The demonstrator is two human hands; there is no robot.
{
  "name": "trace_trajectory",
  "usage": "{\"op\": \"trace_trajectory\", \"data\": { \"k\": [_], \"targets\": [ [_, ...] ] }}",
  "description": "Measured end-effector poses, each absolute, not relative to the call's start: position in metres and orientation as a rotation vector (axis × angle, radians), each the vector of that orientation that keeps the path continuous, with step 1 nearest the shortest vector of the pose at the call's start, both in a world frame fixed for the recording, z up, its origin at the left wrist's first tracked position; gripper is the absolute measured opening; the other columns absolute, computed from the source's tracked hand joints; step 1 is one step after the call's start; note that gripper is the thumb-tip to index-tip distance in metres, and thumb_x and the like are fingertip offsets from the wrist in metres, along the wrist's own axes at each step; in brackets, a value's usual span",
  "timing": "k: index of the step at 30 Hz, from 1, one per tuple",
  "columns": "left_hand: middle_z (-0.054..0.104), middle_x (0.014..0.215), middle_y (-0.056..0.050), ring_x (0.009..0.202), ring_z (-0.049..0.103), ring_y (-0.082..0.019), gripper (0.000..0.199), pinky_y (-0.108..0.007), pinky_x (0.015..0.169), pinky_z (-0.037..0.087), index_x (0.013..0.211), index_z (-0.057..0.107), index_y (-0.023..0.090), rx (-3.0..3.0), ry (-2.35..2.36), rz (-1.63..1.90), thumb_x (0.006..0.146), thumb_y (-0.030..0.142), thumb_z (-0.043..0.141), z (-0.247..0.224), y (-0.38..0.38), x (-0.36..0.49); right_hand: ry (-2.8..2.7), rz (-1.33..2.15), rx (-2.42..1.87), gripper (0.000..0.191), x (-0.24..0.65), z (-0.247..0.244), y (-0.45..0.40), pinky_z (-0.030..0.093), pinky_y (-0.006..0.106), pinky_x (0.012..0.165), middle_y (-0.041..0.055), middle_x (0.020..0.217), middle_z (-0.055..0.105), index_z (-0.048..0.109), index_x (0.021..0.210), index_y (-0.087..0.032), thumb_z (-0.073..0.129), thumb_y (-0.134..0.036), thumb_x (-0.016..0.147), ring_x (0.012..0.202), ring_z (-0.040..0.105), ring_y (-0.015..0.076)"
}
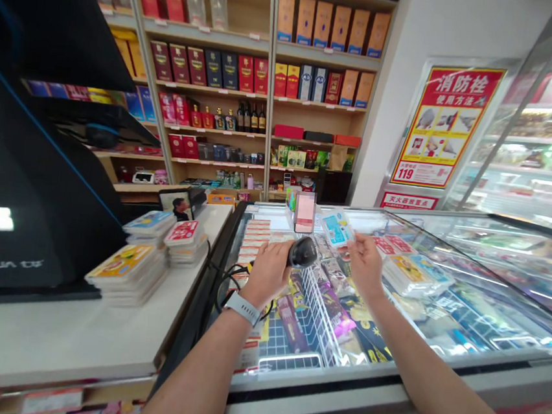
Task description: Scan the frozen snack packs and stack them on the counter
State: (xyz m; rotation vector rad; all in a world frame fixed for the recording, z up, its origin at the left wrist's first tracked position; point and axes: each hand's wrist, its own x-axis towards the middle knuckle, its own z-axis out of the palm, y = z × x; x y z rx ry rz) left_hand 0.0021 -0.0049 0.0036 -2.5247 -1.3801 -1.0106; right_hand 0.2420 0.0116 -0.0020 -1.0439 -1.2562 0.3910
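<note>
My left hand (pixel 268 273), with a pale watch band on the wrist, is wrapped round a black barcode scanner (pixel 303 252). Its dark head points away from me over the freezer. Between the fingers of my right hand (pixel 365 262) is a flat blue-and-white package (pixel 336 228), tilted up to the right of the scanner. Just behind the scanner stands a phone-shaped panel (pixel 305 212), its face blurred. Right of my right hand, flat packages with yellow and blue labels (pixel 409 274) lie stacked on the freezer glass, red-labelled ones (pixel 394 244) beside them.
Under the freezer's glass lid (pixel 475 265) lie wrapped ices and a white wire basket (pixel 321 315). On the left counter (pixel 63 336) stand piles of similar packages (pixel 128 271) beside a large black terminal (pixel 29 177). A black cable (pixel 224 283) loops near my left wrist. Shelves of boxes (pixel 230 72) rise behind.
</note>
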Motion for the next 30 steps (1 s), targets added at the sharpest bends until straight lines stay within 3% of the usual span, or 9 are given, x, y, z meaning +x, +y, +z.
{"op": "trace_trajectory", "data": {
  "k": [13,30],
  "targets": [
    [0.066,0.122,-0.010,0.112,0.060,-0.025,0.056,-0.041,0.105,0.043,0.138,0.046,0.015,-2.509,-1.359,-1.005,0.082,0.011,0.054,0.006,-0.003,0.002,-1.203,0.424,-1.091,0.045,0.248,-0.019,0.031,0.057,0.037,0.060,0.0032,0.077,0.071,0.053,0.105,-0.022,0.062,-0.059,0.082,0.071,0.071,0.0239],
    [0.064,0.129,-0.011,0.120,0.057,-0.026,0.055,-0.045,0.109,0.039,0.136,0.047,0.015,-2.485,-1.358,-1.115,0.082,0.012,0.052,0.006,-0.001,0.001,-1.114,0.539,-1.075,0.045,0.254,-0.027,0.046,0.062,0.044,0.073,0.0021,0.073,0.071,0.055,0.095,-0.022,0.068,-0.060,0.074,0.072,0.072,0.0245]
  ]
}}
